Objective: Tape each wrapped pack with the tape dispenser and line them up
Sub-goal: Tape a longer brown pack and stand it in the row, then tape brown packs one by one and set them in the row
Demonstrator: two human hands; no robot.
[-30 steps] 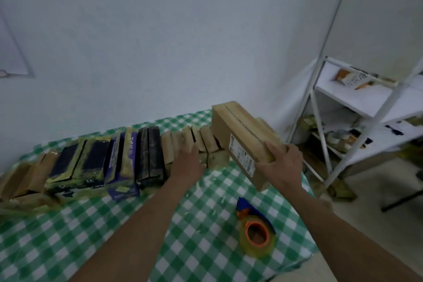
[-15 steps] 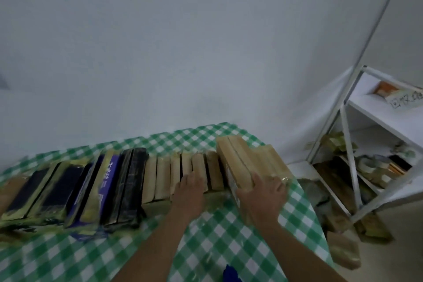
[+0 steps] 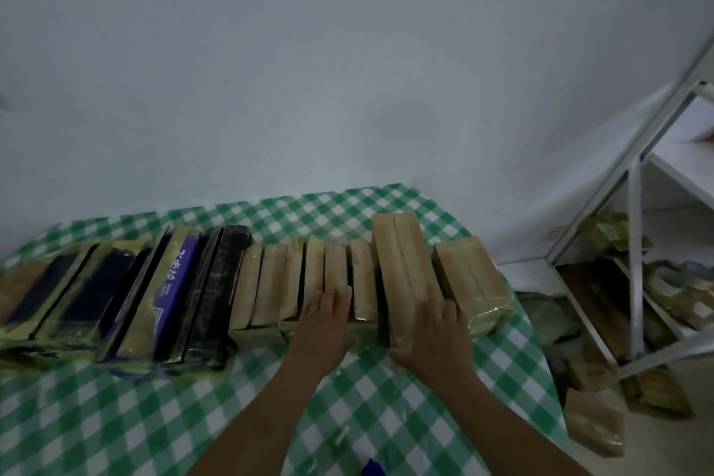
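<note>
The left hand, fingers together, rests flat on thin tan wrapped packs; the right hand, fingers straight, touches the taller tan paper-wrapped pack.

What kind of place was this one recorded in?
Probably a small home or back-room packing spot: a green checked tablecloth carries a row of taped packs, and a white metal rack beside it has more wrapped packs piled by it on the floor.
</note>
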